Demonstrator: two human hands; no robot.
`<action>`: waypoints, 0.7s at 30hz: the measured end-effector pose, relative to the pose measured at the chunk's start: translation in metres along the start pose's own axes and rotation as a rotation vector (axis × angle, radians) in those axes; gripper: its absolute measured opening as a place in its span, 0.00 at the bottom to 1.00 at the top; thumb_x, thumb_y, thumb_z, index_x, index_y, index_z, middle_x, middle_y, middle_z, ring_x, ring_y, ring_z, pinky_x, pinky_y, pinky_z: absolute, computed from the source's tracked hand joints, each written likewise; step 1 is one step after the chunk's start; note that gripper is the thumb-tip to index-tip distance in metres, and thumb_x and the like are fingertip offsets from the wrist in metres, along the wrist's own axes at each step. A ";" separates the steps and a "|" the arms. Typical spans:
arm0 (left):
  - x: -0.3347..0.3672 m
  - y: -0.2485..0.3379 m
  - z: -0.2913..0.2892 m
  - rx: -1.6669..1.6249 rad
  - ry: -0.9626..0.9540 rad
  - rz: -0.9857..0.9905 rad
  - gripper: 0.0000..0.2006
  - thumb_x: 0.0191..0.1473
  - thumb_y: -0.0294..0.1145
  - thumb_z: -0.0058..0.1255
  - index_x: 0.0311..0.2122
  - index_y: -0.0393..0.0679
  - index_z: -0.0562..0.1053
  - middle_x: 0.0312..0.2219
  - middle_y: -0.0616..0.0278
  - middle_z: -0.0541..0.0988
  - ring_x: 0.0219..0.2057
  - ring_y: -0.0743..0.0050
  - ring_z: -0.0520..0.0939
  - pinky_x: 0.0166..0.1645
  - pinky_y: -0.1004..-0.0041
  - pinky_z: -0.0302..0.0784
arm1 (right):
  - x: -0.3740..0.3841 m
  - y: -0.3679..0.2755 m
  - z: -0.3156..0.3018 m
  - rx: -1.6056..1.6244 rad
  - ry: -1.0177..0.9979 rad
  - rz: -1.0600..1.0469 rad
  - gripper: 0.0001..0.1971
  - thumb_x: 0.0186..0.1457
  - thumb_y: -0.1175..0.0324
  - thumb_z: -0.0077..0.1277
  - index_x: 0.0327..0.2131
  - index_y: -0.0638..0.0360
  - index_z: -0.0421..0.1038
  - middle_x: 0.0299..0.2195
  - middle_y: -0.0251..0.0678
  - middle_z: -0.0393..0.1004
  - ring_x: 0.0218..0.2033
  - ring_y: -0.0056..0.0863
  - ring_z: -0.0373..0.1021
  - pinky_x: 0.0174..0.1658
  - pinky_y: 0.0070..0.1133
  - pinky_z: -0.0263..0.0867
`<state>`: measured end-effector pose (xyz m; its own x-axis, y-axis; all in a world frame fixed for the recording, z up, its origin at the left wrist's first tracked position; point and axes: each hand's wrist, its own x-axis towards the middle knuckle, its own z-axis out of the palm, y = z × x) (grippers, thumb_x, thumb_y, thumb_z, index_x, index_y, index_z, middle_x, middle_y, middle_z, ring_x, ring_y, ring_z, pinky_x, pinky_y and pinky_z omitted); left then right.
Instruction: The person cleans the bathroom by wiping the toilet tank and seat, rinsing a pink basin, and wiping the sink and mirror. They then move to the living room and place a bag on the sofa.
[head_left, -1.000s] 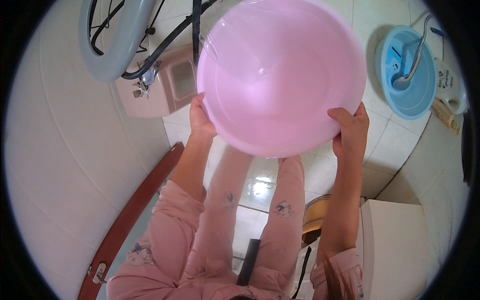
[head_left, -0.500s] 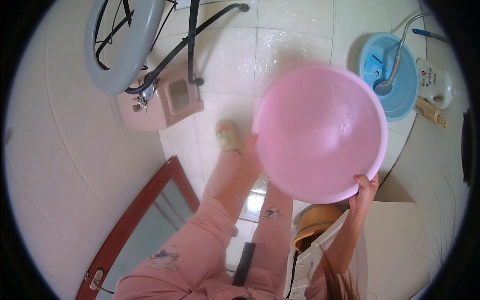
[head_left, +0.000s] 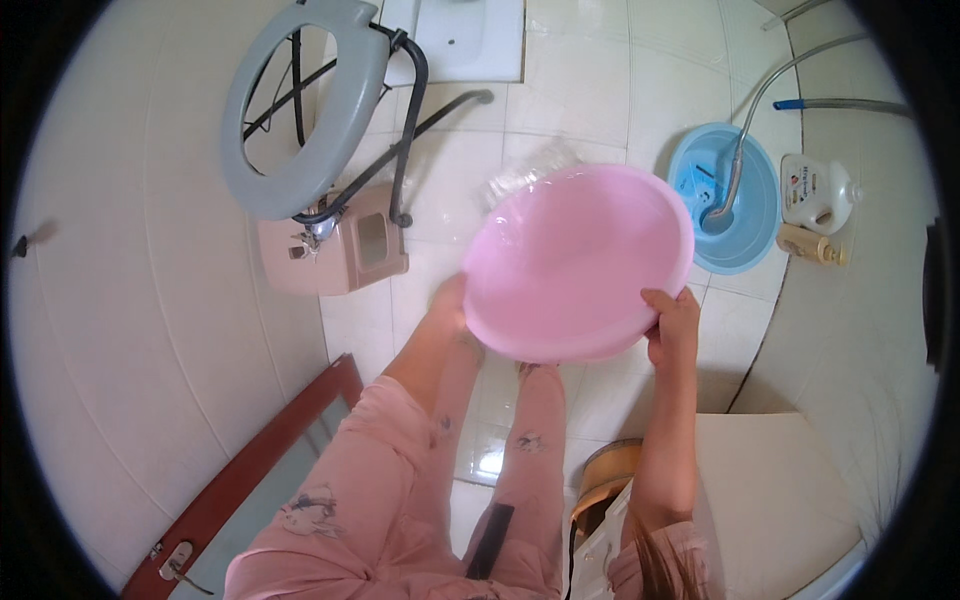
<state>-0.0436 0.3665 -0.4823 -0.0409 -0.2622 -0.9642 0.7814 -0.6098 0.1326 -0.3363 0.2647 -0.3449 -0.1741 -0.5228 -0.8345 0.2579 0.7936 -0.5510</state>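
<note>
A large round pink basin is held between my two hands over the tiled floor, its far side tipped down. Water runs over its far rim and splashes there. My right hand grips the near right rim, thumb on the inside. At the left rim, my left hand holds the basin's outer side; most of its fingers are hidden behind the basin.
A blue basin with a shower hose in it stands at right, beside a white bottle and a tan pump bottle. A grey toilet-seat chair and pink step stool are left. A brown wooden bucket sits near the cabinet.
The pink basin has moved left and tipped farther away from me, with both hands still on it. Water now spills over its far edge. My view has shifted, showing more floor ahead.
</note>
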 end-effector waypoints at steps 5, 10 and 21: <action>-0.037 -0.015 0.009 -0.022 -0.048 0.186 0.21 0.57 0.37 0.33 0.50 0.33 0.64 0.45 0.49 0.71 0.44 0.57 0.74 0.49 0.60 0.70 | -0.021 0.024 -0.037 0.155 0.020 -0.025 0.22 0.40 0.81 0.46 0.44 0.66 0.65 0.34 0.37 0.70 0.32 0.28 0.68 0.34 0.22 0.66; -0.085 -0.056 0.030 -0.207 0.079 0.331 0.22 0.54 0.40 0.37 0.48 0.33 0.65 0.42 0.52 0.72 0.42 0.59 0.74 0.48 0.61 0.70 | -0.058 0.044 -0.092 0.289 0.089 -0.031 0.25 0.37 0.84 0.42 0.45 0.65 0.65 0.37 0.39 0.70 0.37 0.30 0.67 0.41 0.25 0.65; -0.151 -0.121 0.091 -0.064 0.091 0.241 0.20 0.55 0.39 0.38 0.46 0.34 0.66 0.39 0.54 0.73 0.40 0.61 0.75 0.47 0.63 0.69 | -0.150 0.024 -0.187 0.392 0.261 -0.160 0.24 0.33 0.85 0.41 0.42 0.68 0.65 0.34 0.39 0.71 0.33 0.31 0.70 0.39 0.26 0.68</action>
<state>-0.1885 0.4118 -0.3320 0.2052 -0.3244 -0.9234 0.7998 -0.4882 0.3492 -0.4821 0.4204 -0.2325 -0.4597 -0.4933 -0.7385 0.5378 0.5071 -0.6735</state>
